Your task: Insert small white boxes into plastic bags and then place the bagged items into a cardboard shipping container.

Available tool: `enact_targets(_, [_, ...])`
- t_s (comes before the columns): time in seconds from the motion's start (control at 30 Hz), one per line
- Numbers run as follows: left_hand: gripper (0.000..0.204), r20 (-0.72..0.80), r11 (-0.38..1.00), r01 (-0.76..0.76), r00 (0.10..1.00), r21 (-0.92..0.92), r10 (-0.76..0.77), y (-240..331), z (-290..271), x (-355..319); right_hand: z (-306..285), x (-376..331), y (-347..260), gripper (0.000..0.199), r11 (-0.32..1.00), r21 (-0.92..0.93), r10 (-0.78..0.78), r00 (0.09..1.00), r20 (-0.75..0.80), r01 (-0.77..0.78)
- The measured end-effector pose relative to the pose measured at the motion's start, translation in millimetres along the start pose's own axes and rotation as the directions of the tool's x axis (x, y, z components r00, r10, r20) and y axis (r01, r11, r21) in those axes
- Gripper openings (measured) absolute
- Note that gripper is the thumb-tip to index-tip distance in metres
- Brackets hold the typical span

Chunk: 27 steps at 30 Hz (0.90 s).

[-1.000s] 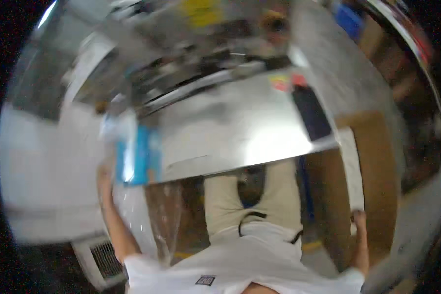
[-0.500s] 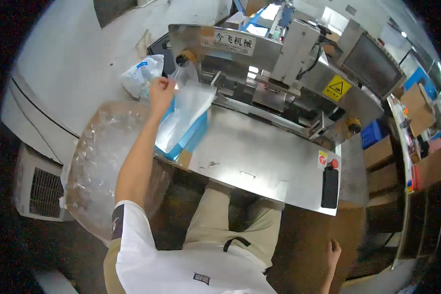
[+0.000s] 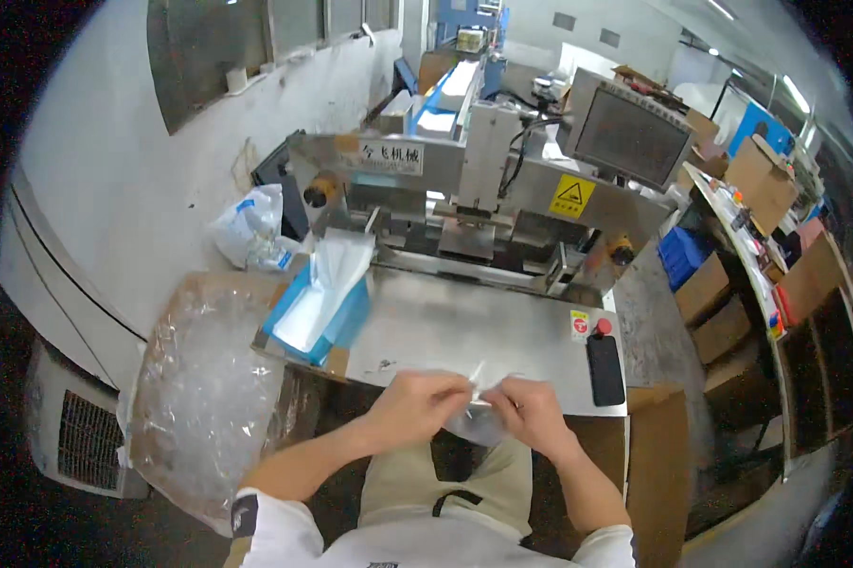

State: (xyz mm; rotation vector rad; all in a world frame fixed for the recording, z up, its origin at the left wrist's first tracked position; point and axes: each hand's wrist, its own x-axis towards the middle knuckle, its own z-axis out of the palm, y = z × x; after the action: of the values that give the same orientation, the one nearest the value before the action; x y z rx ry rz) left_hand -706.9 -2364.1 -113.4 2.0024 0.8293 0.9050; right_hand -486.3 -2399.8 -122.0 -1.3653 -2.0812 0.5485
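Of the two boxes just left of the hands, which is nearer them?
The blue box, on the left end of the metal worktop, close to the left hand. The other, a wider brown cardboard box holding clear plastic, sits farther left.

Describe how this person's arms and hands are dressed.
The left hand and right hand are ungloved, the forearms bare. The short left sleeve is white with a dark patch bearing a paler marking, plus a tan section; the right sleeve shows white.

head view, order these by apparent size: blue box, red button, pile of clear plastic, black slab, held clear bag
Pile of clear plastic
Blue box
Black slab
Red button
Held clear bag: partly hidden, unsure against black slab.
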Motion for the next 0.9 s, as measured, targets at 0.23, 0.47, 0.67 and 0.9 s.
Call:
enact_targets(0.23, [0.027, 0.189, 0.698, 0.609, 0.788, -0.377, -0.586, -31.2, 19.5, -43.0, 12.4, -18.3, -8.3, 0.020, 0.924, -0.159, -0.381, 0.863, -0.332, 0.347])
enact_targets(0.47, [0.048, 0.115, 0.916, -0.333, 0.942, 0.225, 0.314, -9.3, 31.0, -24.3, 24.1, -31.3, 12.2, 0.015, 0.928, -0.194, -0.326, 0.945, -0.013, 0.317])
enact_targets(0.67, [0.028, 0.538, 0.877, -0.216, 0.841, 0.428, -0.056, -44.1, 20.7, -4.7, 13.4, -33.8, 26.2, 0.012, 0.967, -0.150, -0.175, 0.967, 0.187, 0.204])
enact_targets(0.9, [0.028, 0.607, 0.939, 0.043, 0.752, 0.341, -0.255, -69.5, -29.9, 21.9, -11.9, -4.1, 73.2, 0.014, 0.948, 0.202, -0.293, 0.923, 0.249, 0.246])
